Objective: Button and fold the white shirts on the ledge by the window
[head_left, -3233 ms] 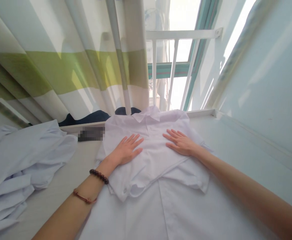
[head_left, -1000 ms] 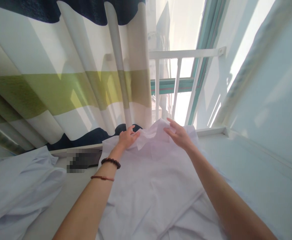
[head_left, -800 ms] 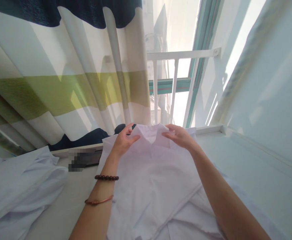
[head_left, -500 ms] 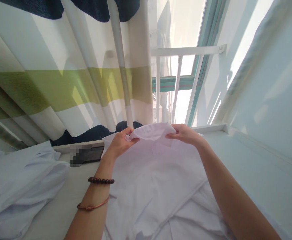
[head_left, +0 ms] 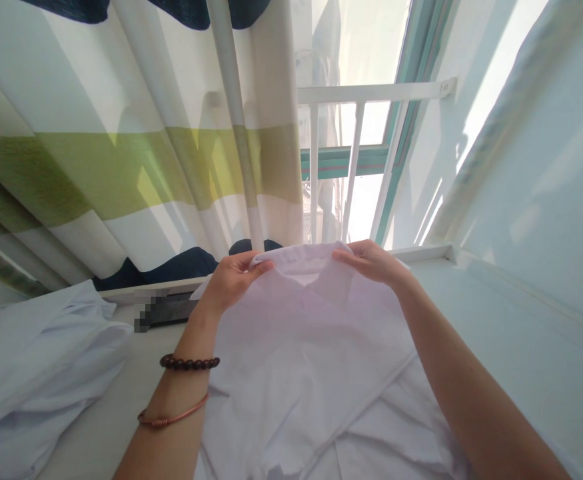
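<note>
Wht shirt (head_left: 311, 360) – collar (head_left: 296, 256) in L fingers (head_left: 261, 269), R fingers (head_left: 345, 257), 2 L-arm bracelets (head_left: 190, 364)

At six o'clock the shirt (head_left: 306, 347) is plain white, tinged lilac below its collar (head_left: 301, 255). The heap of cloth (head_left: 41, 380) at eight is white, shaded blue-grey. At ten, the curtain (head_left: 156, 153) runs in broad bands of navy, cream and olive green. Towards one, the railing (head_left: 371, 92) is white, the window frame (head_left: 366, 162) teal; the wall (head_left: 536, 180) at three is pale blue. Around seven, the beaded bracelet (head_left: 190, 364) is dark brown, the thin bracelet (head_left: 171, 421) copper. The flat item (head_left: 174, 309) at eight is blackish.
</note>
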### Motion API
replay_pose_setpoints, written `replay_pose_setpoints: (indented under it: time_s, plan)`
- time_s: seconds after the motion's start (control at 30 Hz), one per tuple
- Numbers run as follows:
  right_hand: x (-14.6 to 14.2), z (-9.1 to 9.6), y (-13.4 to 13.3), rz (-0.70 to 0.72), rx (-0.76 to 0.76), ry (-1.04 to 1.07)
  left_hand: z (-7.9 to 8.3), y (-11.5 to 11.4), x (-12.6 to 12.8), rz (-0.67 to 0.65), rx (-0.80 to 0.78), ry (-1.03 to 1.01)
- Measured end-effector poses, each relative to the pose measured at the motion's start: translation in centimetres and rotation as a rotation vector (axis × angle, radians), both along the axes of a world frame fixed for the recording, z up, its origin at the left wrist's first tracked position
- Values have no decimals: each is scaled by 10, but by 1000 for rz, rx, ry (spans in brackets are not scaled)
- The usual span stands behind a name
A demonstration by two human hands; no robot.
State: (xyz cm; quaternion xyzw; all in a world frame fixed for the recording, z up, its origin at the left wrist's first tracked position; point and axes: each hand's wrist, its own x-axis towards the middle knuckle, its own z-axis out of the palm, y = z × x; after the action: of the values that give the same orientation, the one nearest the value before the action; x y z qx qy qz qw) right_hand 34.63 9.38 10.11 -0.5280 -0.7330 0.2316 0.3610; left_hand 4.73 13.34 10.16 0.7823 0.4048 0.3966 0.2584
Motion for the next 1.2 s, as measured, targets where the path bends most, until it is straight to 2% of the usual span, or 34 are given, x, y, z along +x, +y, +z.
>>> replay_pose_setpoints:
  time_s: [0.1, 0.23, 0.33, 0.4, 0.5, 0.57, 0.63, 0.7, 0.77, 0.83, 0.9, 0.97, 1.07, 1.2]
  plan:
    - [4, 2, -2, -26, -3, 41, 3, -3, -1, 10, -14, -36]
    - [6, 9, -9, 62, -80, 37, 8, -5, -3, -17, -19, 32]
    - [6, 14, -14, 70, -53, 25, 14, -9, -5, -54, 42, 104]
    - [6, 20, -20, 76, -17, 19, 21, -15, -7, -38, 145, 129]
    - [10, 34, -37, 129, -19, -66, 30, -36, -10, -35, 424, 139]
    - [13, 43, -55, 178, -25, -192, 31, -56, -12, -81, 614, 193]
    - [14, 43, -77, 249, -33, -342, 24, -81, -16, -190, 698, 287]
    - [11, 31, -101, 341, -79, -478, 9, -108, -18, -363, 636, 387]
    - [5, 8, -123, 409, -149, -578, -10, -132, -19, -504, 492, 472]
    - [-1, -19, -142, 442, -170, -650, -30, -151, -19, -553, 407, 558]
    - [-4, -42, -156, 425, -95, -661, -46, -163, -19, -513, 393, 605]
    - [-3, -57, -166, 380, 16, -633, -56, -170, -24, -445, 400, 599]
    - [6, -65, -172, 324, 137, -562, -64, -170, -41, -375, 411, 546]
    - [20, -68, -173, 299, 217, -493, -70, -162, -74, -265, 501, 541]
